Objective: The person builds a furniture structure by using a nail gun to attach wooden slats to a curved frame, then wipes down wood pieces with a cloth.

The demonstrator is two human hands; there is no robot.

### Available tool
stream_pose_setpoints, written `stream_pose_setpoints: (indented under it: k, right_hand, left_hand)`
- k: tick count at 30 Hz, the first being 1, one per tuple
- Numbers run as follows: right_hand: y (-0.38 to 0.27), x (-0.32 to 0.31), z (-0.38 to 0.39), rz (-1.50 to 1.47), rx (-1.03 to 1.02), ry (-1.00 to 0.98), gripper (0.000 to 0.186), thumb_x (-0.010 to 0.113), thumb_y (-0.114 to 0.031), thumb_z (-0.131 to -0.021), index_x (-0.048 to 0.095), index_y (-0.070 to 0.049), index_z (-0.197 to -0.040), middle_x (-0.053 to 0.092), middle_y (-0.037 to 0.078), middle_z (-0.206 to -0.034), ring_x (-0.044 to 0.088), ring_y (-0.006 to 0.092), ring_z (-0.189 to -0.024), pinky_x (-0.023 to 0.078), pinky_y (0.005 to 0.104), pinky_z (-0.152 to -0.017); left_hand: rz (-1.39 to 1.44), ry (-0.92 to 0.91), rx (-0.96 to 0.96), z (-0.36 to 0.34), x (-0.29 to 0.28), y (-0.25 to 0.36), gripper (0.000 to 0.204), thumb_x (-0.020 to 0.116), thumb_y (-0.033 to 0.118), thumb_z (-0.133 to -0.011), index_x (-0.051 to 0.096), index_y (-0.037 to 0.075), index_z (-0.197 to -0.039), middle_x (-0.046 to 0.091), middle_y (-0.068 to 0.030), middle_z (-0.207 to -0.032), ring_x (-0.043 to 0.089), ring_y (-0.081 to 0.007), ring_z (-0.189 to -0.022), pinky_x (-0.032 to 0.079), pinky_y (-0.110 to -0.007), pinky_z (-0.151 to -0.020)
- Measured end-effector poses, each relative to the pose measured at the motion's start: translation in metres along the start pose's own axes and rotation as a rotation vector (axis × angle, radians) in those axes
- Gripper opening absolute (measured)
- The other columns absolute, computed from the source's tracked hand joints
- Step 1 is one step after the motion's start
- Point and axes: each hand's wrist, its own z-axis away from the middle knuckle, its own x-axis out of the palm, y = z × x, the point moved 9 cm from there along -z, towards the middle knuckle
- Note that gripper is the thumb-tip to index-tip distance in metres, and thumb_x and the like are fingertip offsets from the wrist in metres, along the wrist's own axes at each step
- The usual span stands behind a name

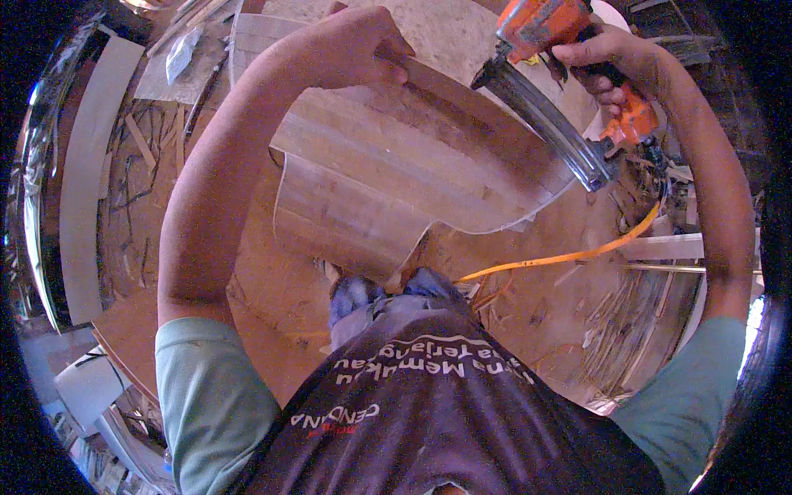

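I have my left hand [351, 51] near twelve o'clock gripping the wooden strip [487, 107] by the curved panel [404, 161]; my right hand [615, 70], toward two, grasps the orange nail gun [540, 31]. I'd seat the strip snugly and keep my left hand clear.

Both arms [202, 214] arched forward and inward; the left hand [355, 51] was clenched, while the right hand [629, 56] gripped, thumb [577, 54] pointing left.

Nail gun [540, 33]: top cut by upper edge | wood strip [483, 109]: part hidden behind left hand [351, 51] | orange hose [569, 256]: run lost by person's leg [432, 284]
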Motion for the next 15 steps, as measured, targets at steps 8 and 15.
stream_pose_setpoints:
  k: [8, 15]
  right_hand:
    - [-0.007, -0.003, 0.011, -0.026, -0.015, 0.073, 0.036, 0.074, -0.038, -0.092, 0.064, -0.003, -0.094, 0.048, -0.002, -0.049, 0.043, 0.0095, -0.032, 0.041, 0.0271, -0.033]
    - [0.073, -0.009, 0.135, -0.005, -0.056, 0.662, 0.034, 0.075, -0.026, -0.093, 0.06, -0.005, -0.116, 0.06, 0.001, -0.073, 0.052, 0.0103, -0.048, 0.042, 0.0259, -0.043]
  left_hand:
    - [0.038, 0.072, 0.058, 0.005, 0.001, -0.012, 0.036, 0.068, 0.033, -0.091, 0.075, 0.012, -0.119, 0.074, -0.0167, -0.105, 0.069, -0.0335, -0.104, 0.047, -0.046, -0.092]
    - [0.076, 0.706, 0.309, 0.081, -0.041, 0.027, 0.044, 0.078, 0.025, -0.08, 0.072, 0.015, -0.123, 0.067, -0.0112, -0.121, 0.062, -0.0298, -0.117, 0.038, -0.05, -0.103]
